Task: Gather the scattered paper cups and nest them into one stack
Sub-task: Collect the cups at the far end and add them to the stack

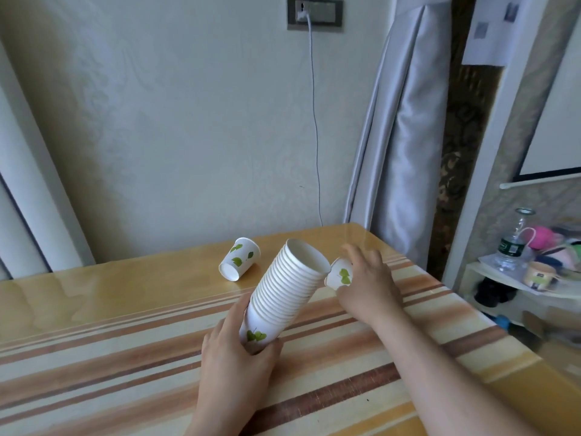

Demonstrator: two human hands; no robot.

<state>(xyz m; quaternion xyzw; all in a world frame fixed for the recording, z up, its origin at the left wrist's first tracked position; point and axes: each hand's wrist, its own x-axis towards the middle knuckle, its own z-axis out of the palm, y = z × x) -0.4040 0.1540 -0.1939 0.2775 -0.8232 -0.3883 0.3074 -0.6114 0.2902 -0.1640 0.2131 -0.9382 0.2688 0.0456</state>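
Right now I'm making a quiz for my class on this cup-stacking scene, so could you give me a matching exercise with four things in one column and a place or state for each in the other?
Things:
1. tall stack of white leaf-printed paper cups
2. single white paper cup with green leaves
3. small leaf-printed paper cup
4. clear plastic water bottle

States:
A. lying on its side on the table
B. standing on the shelf at right
C. tilted, base in the left hand
D. held by the right hand at the stack's mouth

Pairs: 1-C, 2-A, 3-D, 4-B
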